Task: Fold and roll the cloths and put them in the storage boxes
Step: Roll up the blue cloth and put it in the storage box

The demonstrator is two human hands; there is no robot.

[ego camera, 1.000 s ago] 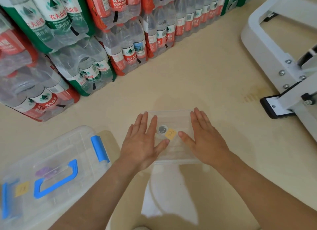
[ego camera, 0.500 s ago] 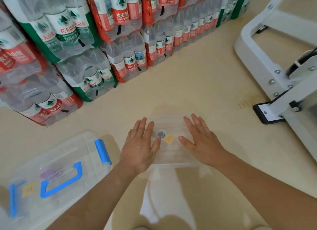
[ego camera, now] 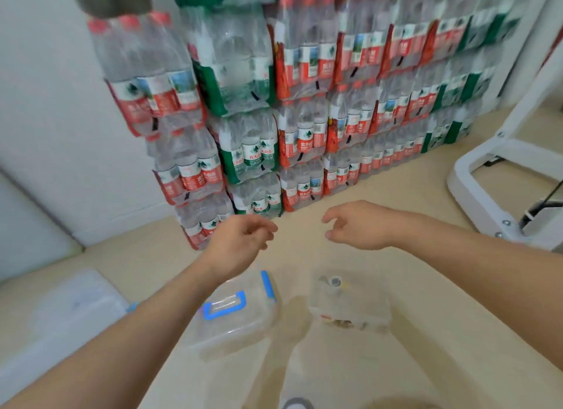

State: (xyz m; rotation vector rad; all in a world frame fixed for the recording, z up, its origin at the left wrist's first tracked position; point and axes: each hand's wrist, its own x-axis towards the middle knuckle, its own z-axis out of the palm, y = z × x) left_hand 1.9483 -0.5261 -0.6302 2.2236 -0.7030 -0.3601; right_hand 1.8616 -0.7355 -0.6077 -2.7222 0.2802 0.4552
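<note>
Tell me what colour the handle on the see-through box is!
Blue: the handle on the clear storage box shows best in the head view.

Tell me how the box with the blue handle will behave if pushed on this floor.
The box looks like thin clear plastic with little showing inside, so probably light. The floor looks smooth and glossy, so it would likely slide rather than tip. The handle should allow a firm lift.
</note>
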